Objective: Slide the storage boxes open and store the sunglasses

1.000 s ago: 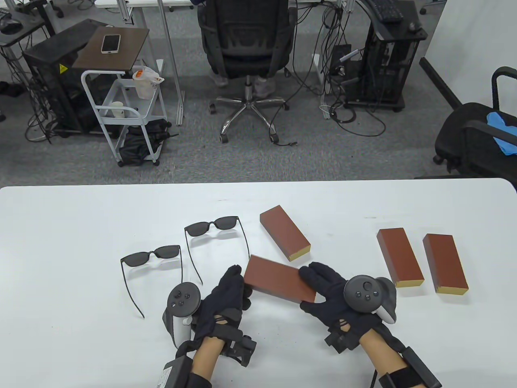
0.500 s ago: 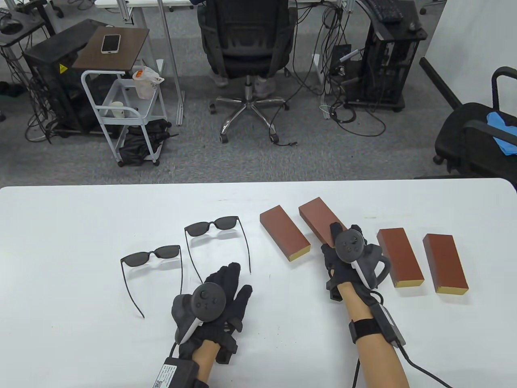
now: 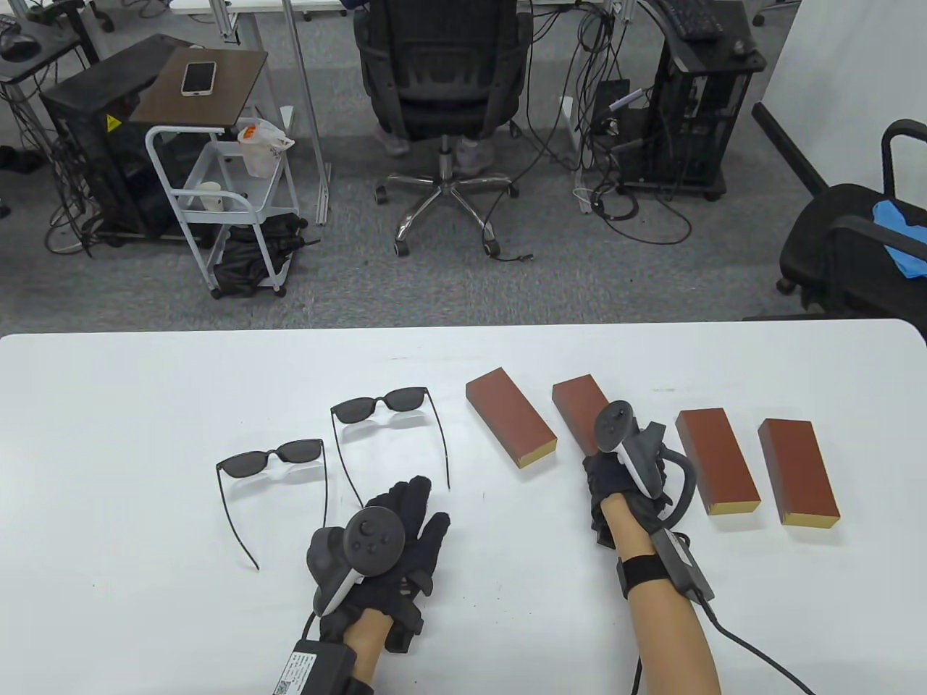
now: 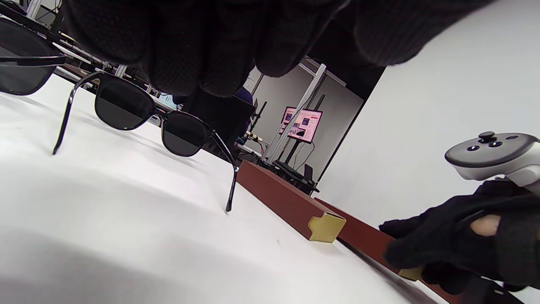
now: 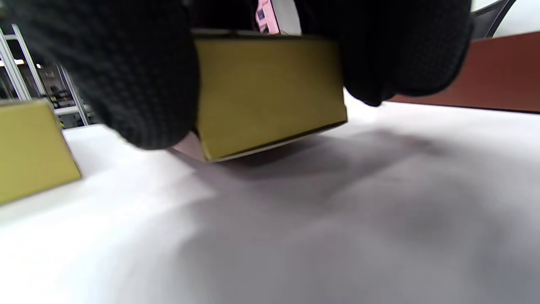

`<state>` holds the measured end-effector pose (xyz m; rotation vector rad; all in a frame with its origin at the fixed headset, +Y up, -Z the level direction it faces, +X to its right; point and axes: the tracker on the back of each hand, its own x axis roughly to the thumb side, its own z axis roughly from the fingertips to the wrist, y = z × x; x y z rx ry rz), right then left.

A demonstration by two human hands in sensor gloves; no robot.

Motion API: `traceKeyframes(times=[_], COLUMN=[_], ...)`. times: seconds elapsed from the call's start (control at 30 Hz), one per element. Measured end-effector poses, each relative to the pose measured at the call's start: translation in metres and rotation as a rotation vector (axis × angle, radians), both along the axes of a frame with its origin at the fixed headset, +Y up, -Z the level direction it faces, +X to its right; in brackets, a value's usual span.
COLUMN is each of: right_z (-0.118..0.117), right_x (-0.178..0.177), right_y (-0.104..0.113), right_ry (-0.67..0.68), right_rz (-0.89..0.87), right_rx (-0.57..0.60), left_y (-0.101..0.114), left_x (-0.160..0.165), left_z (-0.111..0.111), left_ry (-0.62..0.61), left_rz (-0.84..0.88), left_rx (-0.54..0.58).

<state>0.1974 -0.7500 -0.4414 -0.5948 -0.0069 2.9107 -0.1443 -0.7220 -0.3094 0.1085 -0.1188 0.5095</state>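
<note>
Brown-sleeved and gold-ended, the storage box [image 3: 577, 402] lay between two like boxes on the white counter [image 3: 145, 405], my right hand [image 3: 612, 478] clamping its near end, which sat tilted off the surface in the right wrist view. I judged it light, stiff and smooth-sided, best taken by the long flanks so the inner tray could slide out endwise. My left hand [image 3: 405, 521] rested with fingers relaxed, holding nothing, beside the nearer sunglasses [image 3: 271, 457], whose thin arms looked fragile.
</note>
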Motion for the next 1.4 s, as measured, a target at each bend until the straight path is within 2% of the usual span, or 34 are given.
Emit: traceKeyframes(times=[0.13, 0.27, 0.4, 0.5, 0.63, 0.8, 0.93, 1.0, 1.03, 1.1, 1.23, 1.3, 1.4], right_z=[0.004, 0.018, 0.040, 0.065, 0.097, 0.128, 0.132, 0.131, 0.130, 0.128, 0.129, 0.131, 0.132], right_x=[0.000, 0.002, 0.009, 0.016, 0.014, 0.004, 0.002, -0.002, -0.004, -0.006, -0.011, -0.014, -0.017], right_y=[0.000, 0.014, 0.029, 0.041, 0.046, 0.037, 0.029, 0.026, 0.025, 0.024, 0.024, 0.025, 0.024], right_ry=[0.031, 0.103, 0.167, 0.205, 0.305, 0.421, 0.471, 0.472, 0.474, 0.491, 0.516, 0.550, 0.601], right_rz=[0.028, 0.128, 0.110, 0.086, 0.170, 0.262, 0.274, 0.349, 0.434, 0.452, 0.387, 0.379, 0.305], right_rx=[-0.042, -0.034, 0.061, 0.116, 0.150, 0.168, 0.177, 0.153, 0.135, 0.133, 0.162, 0.173, 0.187], left_y=[0.001, 0.000, -0.002, -0.005, -0.004, -0.002, -0.005, -0.006, -0.007, -0.009, -0.009, -0.003, 0.010], left_x=[0.000, 0.002, 0.006, 0.008, 0.009, 0.009, 0.007, 0.002, -0.003, -0.014, -0.040, -0.061, -0.095], left_z=[0.001, 0.000, 0.000, 0.001, 0.001, 0.002, -0.001, -0.004, -0.008, -0.012, -0.023, -0.032, -0.048], left_ry=[0.001, -0.008, -0.014, -0.017, -0.012, -0.001, 0.013, 0.031, 0.062, 0.151, 0.300, 0.365, 0.448], left_rz=[-0.010, -0.005, -0.030, -0.074, -0.085, -0.092, -0.133, -0.140, -0.140, -0.166, -0.233, -0.336, -0.398], left_rx=[0.000, 0.003, 0.015, 0.015, 0.027, 0.042, 0.033, 0.024, 0.022, 0.026, -0.009, -0.005, -0.045])
